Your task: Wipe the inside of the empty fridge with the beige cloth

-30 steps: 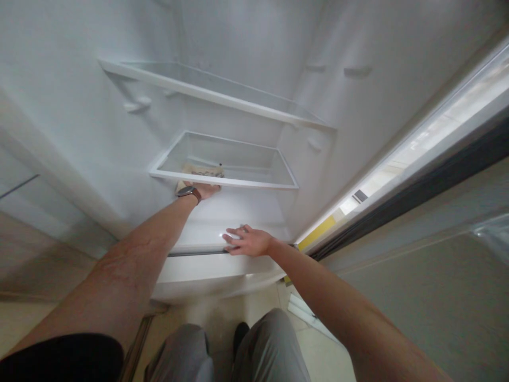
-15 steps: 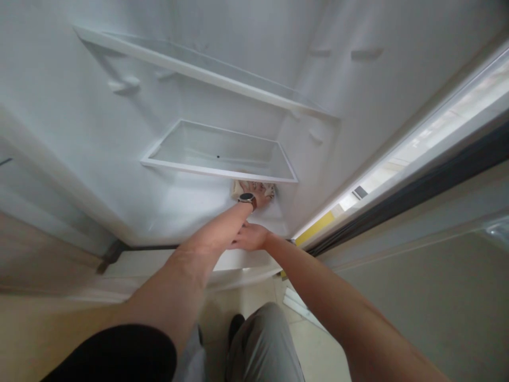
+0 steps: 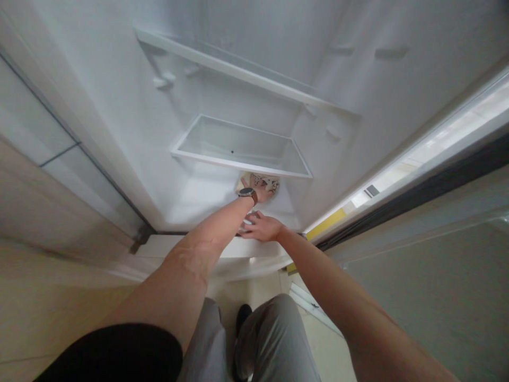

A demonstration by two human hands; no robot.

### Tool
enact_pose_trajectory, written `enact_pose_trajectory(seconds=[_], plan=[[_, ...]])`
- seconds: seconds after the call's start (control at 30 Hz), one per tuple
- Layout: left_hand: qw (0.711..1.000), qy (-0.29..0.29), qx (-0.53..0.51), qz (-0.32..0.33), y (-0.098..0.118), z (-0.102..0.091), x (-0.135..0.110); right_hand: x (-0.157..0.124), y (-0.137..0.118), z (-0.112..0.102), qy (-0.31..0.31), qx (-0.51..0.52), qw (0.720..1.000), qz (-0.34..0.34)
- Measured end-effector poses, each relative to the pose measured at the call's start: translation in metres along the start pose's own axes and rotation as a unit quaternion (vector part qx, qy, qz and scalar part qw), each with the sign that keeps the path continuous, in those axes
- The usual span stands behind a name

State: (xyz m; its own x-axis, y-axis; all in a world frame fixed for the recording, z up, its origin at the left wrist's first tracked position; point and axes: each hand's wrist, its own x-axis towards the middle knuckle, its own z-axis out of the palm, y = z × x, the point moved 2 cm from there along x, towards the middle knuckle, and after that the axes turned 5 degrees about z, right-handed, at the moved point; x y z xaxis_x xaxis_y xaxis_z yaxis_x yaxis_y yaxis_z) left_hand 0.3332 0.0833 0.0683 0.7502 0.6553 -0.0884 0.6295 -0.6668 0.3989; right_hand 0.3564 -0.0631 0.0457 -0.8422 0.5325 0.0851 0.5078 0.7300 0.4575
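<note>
My left hand [image 3: 260,190], with a watch on its wrist, reaches deep into an open white fridge under the lower glass shelf [image 3: 242,161]. It presses a light patterned cloth [image 3: 267,182] onto the fridge floor at the back right. The fingers lie on the cloth, partly hidden under the shelf. My right hand [image 3: 262,227] rests flat with fingers spread on the front edge of the fridge floor [image 3: 199,199], just under my left forearm.
An upper glass shelf [image 3: 238,69] spans the fridge above. The open fridge door [image 3: 417,159] stands at the right with a yellow sticker on its edge. A wooden cabinet panel [image 3: 47,223] lies at the left. My grey-trousered legs and a dark shoe show below.
My left hand has swept the cloth from the left side under the lower shelf to the right back corner. The right hand has stayed on the front edge. The view shifted right.
</note>
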Motion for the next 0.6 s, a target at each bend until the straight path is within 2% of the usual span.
enact_pose_trajectory(seconds=[0.07,0.2,0.33,0.43,0.6], plan=[[1.0,-0.006,0.003,-0.023,-0.023,-0.013,-0.014,0.0,0.0,-0.001,0.013,-0.013,1.0,0.001],[0.996,0.004,0.002,-0.094,-0.082,-0.039,-0.049,0.001,0.0,0.001,0.023,-0.02,1.0,0.002],[0.988,0.016,0.022,-0.155,-0.128,-0.054,-0.075,0.002,0.0,0.003,0.032,-0.018,0.999,0.004],[0.983,0.016,0.044,-0.177,-0.135,-0.054,-0.081,0.003,-0.001,0.004,0.035,-0.02,0.999,0.002],[0.978,-0.003,0.063,-0.197,-0.12,-0.038,-0.074,0.004,-0.002,0.004,0.051,-0.017,0.999,0.003]])
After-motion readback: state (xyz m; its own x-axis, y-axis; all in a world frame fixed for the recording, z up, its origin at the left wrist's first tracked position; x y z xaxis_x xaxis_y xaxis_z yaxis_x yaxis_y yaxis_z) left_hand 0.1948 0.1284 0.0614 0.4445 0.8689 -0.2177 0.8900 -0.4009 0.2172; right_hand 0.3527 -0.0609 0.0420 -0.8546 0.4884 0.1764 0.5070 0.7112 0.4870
